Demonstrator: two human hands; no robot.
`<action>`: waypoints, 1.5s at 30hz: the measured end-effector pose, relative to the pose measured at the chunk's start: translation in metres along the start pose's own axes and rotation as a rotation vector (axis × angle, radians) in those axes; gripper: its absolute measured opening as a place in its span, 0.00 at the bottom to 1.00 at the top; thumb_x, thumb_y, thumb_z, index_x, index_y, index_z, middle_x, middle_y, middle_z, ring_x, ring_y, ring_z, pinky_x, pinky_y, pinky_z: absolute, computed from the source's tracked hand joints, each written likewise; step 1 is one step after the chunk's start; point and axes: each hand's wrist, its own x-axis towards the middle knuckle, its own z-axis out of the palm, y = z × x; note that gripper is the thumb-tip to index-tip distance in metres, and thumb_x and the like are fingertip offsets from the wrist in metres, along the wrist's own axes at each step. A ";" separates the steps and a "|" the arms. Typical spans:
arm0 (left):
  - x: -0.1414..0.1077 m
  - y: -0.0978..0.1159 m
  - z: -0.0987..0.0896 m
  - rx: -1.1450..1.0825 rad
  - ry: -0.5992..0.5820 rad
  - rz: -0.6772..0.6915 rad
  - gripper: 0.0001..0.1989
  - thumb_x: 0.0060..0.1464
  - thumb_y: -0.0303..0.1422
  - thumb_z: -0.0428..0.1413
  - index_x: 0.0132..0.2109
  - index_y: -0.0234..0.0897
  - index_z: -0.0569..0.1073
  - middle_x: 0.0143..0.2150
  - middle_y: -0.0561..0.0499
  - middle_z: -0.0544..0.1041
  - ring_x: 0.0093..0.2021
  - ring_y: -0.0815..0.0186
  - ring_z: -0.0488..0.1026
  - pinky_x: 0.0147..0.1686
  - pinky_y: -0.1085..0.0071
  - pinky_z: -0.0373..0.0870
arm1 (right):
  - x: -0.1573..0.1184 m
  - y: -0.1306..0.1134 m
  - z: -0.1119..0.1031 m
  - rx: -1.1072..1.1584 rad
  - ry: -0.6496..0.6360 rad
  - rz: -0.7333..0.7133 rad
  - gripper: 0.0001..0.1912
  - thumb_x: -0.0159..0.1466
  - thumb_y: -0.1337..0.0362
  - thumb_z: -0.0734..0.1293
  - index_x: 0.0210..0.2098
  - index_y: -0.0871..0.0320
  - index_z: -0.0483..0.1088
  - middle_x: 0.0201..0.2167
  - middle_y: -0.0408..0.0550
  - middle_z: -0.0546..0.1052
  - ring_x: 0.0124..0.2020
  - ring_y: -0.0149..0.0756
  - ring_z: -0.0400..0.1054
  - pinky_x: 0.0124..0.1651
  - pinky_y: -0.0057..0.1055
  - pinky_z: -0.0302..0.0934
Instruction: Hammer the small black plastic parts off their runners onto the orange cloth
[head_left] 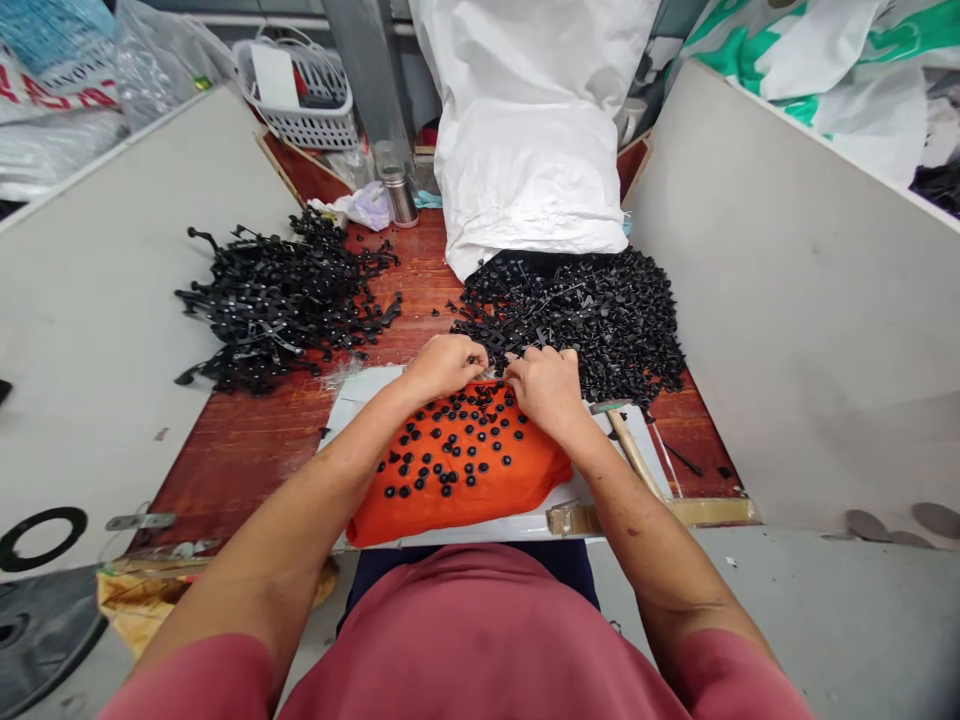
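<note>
My left hand is closed in a pinch at the front edge of a big heap of small black plastic or rubber parts. A dark bit shows at its fingertips, too small to name. Close beside it on the right, my right hand has its fingers curled together; whatever they hold is hidden. Below both hands lies an orange cloth, strewn with many small round black pieces. The fingertips of the two hands are a short gap apart, over the cloth's far edge.
Stringy black parts form a second heap at the left. A white sack stands behind the right heap. A hammer lies right of the cloth. Grey panels flank the red-brown table. A steel flask and white basket are behind.
</note>
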 end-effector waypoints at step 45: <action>-0.048 -0.007 -0.005 0.085 0.028 0.030 0.11 0.62 0.31 0.53 0.40 0.41 0.81 0.39 0.48 0.82 0.43 0.58 0.76 0.47 0.62 0.65 | 0.000 -0.026 0.014 0.104 -0.066 -0.232 0.13 0.69 0.66 0.65 0.30 0.56 0.79 0.35 0.53 0.77 0.44 0.46 0.64 0.51 0.44 0.48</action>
